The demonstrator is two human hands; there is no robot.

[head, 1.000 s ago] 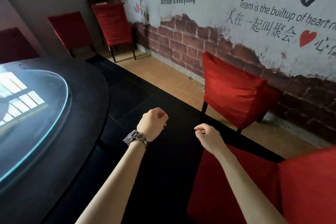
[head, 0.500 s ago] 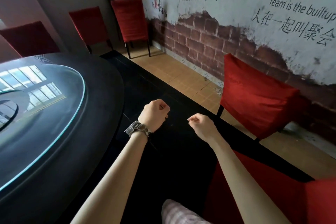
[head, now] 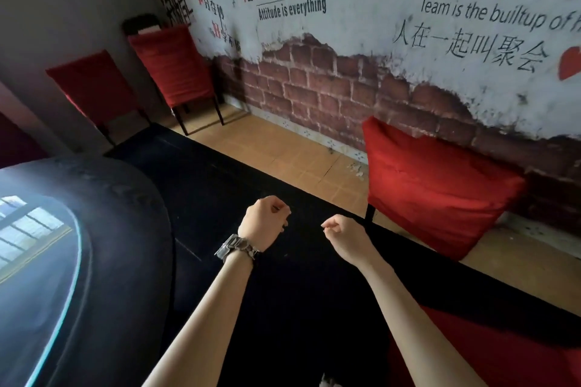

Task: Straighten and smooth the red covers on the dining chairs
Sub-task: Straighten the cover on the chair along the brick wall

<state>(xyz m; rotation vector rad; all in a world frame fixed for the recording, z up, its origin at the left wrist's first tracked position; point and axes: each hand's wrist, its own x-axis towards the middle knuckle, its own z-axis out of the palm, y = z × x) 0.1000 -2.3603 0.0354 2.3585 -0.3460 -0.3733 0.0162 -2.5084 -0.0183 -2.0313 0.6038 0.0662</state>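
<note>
- the left hand (head: 263,220) is held out over the black carpet (head: 220,173), fingers clenched into a fist with nothing in it; a metal wristwatch (head: 236,249) sits on its wrist.
- the right hand (head: 343,235) is just beside it and apart from it, also over the carpet, fingers curled in toward the palm and holding nothing.
- neither hand touches any cover.
- the nearest red chair cover (head: 440,188) is ahead and to the right of the hands, on a chair standing on the tan tiled floor (head: 283,151) at the carpet's right edge, close against the wall (head: 345,91); the cloth looks loose and puffy, and one dark leg shows below it.
- a second red cover (head: 503,355) lies at the bottom right, below the right forearm.
- in the far corner of the floor, a wrinkled red cover (head: 176,69) sits on a chair whose dark back top shows above the cloth; beside it to the left stands another red-covered chair (head: 91,85).
- a round dark table (head: 119,229) fills the left side, with a glass turntable (head: 37,261) on the tabletop reflecting windows.
- the wall is painted as broken plaster over brick, with lettering that includes "attitude is everything".
</note>
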